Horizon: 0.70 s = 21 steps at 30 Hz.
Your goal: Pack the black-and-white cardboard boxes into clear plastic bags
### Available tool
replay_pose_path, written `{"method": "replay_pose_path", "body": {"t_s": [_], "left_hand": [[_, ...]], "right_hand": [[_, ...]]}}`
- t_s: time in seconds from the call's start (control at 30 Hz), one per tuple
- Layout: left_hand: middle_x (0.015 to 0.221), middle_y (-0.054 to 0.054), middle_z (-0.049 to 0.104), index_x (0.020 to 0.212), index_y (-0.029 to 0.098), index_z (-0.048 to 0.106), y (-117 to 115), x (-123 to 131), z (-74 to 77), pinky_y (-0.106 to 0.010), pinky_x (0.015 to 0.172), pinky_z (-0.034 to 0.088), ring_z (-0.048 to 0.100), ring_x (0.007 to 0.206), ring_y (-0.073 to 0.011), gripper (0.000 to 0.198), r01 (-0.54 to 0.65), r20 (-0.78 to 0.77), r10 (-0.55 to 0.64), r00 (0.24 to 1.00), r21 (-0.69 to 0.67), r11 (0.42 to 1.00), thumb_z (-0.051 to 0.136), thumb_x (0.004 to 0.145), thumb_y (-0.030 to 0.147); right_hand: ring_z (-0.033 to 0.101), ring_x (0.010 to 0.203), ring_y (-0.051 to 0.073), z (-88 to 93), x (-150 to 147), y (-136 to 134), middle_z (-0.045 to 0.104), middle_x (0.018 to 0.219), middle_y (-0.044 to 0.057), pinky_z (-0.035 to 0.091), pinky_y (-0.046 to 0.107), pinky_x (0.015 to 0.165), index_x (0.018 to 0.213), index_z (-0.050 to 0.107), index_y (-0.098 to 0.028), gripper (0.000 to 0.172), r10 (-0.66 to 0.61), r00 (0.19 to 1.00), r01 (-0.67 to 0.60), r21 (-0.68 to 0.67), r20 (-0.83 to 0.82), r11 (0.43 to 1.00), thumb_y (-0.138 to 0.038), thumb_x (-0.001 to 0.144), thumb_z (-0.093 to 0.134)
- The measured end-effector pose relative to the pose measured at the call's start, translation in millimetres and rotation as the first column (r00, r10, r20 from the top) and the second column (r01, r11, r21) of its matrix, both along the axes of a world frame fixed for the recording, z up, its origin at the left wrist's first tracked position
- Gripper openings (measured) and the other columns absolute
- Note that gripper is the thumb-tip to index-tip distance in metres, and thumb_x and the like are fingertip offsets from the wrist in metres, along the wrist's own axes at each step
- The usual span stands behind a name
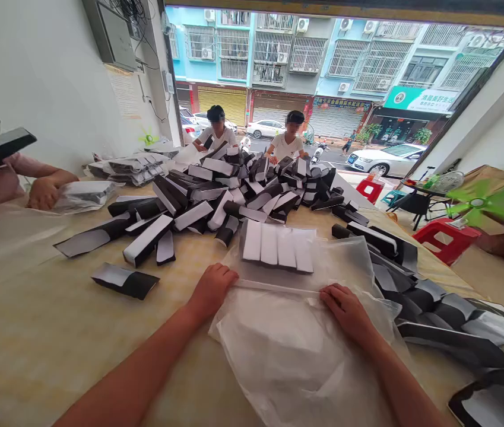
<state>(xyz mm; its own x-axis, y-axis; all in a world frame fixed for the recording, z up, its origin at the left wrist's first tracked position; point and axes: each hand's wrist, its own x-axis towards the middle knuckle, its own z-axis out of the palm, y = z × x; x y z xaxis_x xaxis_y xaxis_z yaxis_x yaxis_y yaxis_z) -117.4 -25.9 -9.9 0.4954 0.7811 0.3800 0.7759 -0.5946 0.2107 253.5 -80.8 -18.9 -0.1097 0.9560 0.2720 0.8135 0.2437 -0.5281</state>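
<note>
My left hand [212, 289] and my right hand [345, 308] rest on a clear plastic bag [349, 261], fingers curled down on its sealing strip [278, 287], one hand at each end. Inside the bag lie several black-and-white flat boxes [277, 245] packed side by side. Under my wrists is a stack of further clear plastic bags [287, 356]. A big heap of loose black-and-white boxes [234, 196] covers the table beyond the bag.
The table has a yellowish cloth [56, 332]. More boxes lie along the right side [434, 308]. A person's hand at the left [44, 193] touches a filled bag. Two people sit at the far end [287, 142]. Red stools [445, 237] stand on the right.
</note>
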Motion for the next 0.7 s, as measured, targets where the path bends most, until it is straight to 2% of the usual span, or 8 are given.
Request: {"method": "replay_pose_path", "body": {"t_s": [0.13, 0.37, 0.53, 0.63, 0.7], "left_hand": [[0.085, -0.005, 0.069, 0.091, 0.019, 0.068, 0, 2, 1.7, -0.036, 0.081, 0.043, 0.057, 0.084, -0.0223, 0.023, -0.045, 0.011, 0.045, 0.999, -0.003, 0.999, 0.047, 0.099, 0.024], [0.086, -0.005, 0.069, 0.086, 0.018, 0.065, -2, 2, 4.2, -0.036, 0.078, 0.042, 0.057, 0.084, -0.0228, 0.018, -0.083, 0.047, 0.084, 0.995, -0.032, 0.996, 0.053, 0.096, 0.027], [0.085, -0.004, 0.068, 0.086, 0.019, 0.065, -2, 2, 3.6, -0.036, 0.078, 0.041, 0.056, 0.085, -0.0218, 0.011, -0.078, 0.065, 0.080, 0.995, -0.035, 0.996, 0.058, 0.093, 0.023], [0.088, -0.004, 0.066, 0.089, 0.021, 0.068, -3, 3, 4.0, -0.034, 0.078, 0.041, 0.055, 0.088, -0.0217, 0.010, -0.058, 0.046, 0.058, 0.997, -0.018, 0.998, 0.059, 0.091, 0.018], [0.091, -0.004, 0.066, 0.089, 0.023, 0.071, -4, 3, 3.7, -0.034, 0.080, 0.041, 0.055, 0.092, -0.0220, 0.015, -0.031, 0.019, 0.031, 0.999, 0.013, 0.999, 0.059, 0.091, 0.014]], "right_hand": [[0.064, 0.085, 0.024, -0.4, 0, 4, 0.073, 0.087, 0.006, 0.049, 0.037, 0.081, 0.078, 0.067, -0.025, 0.035, -0.041, 0.999, 0.041, -0.061, -0.006, 0.997, -0.046, 0.093, 0.042], [0.065, 0.083, 0.025, -0.2, -4, 5, 0.074, 0.086, 0.007, 0.048, 0.038, 0.079, 0.077, 0.066, -0.025, 0.030, -0.087, 0.995, 0.085, -0.051, -0.043, 0.995, -0.045, 0.089, 0.046], [0.061, 0.068, 0.022, 1.1, -9, 3, 0.069, 0.074, 0.004, 0.047, 0.033, 0.065, 0.078, 0.061, -0.025, 0.023, -0.154, 0.982, 0.153, -0.019, -0.108, 0.988, -0.046, 0.083, 0.053], [0.055, 0.059, 0.019, 2.8, -12, 2, 0.063, 0.066, 0.001, 0.044, 0.030, 0.058, 0.073, 0.055, -0.025, 0.020, -0.140, 0.985, 0.142, 0.015, -0.104, 0.990, -0.043, 0.082, 0.054], [0.056, 0.061, 0.019, 3.8, -13, 1, 0.064, 0.068, 0.002, 0.045, 0.031, 0.059, 0.074, 0.057, -0.025, 0.020, -0.090, 0.993, 0.093, 0.036, -0.083, 0.995, -0.041, 0.085, 0.052]]}}
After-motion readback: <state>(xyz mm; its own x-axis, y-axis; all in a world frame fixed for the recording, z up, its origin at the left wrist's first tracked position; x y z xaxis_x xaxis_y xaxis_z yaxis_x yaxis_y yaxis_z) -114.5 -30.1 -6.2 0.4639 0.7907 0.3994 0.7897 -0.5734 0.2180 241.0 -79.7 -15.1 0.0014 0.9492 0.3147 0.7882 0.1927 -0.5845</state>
